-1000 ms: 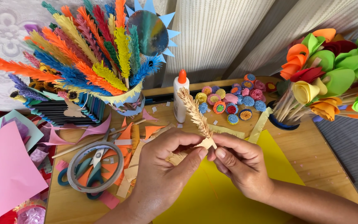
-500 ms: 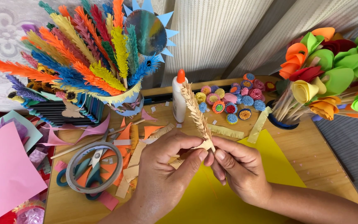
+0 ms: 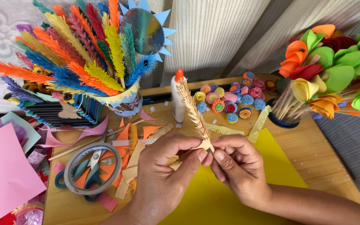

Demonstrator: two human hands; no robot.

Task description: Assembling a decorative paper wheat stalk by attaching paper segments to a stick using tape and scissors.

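Note:
A tan fringed paper stem (image 3: 193, 113) stands tilted up and to the left between my two hands. My left hand (image 3: 163, 171) pinches its lower end with thumb and forefinger. My right hand (image 3: 239, 166) meets it at the same spot, fingertips pressing the base of the stem. Both hands hover over a yellow paper sheet (image 3: 280, 162) on a wooden table (image 3: 326, 162). A white glue bottle with an orange cap (image 3: 177, 98) stands just behind the stem.
A cup of colourful fringed paper stems (image 3: 80, 62) stands at back left, paper roses in a dark pot (image 3: 330, 71) at back right. Small rolled paper flowers (image 3: 230, 100) lie behind. A tape ring (image 3: 93, 166) over scissors (image 3: 84, 175), paper scraps and pink sheets (image 3: 5, 175) sit left.
The stem's tip has swung a little left, toward the glue bottle. My fingers have shifted their pinch at its base.

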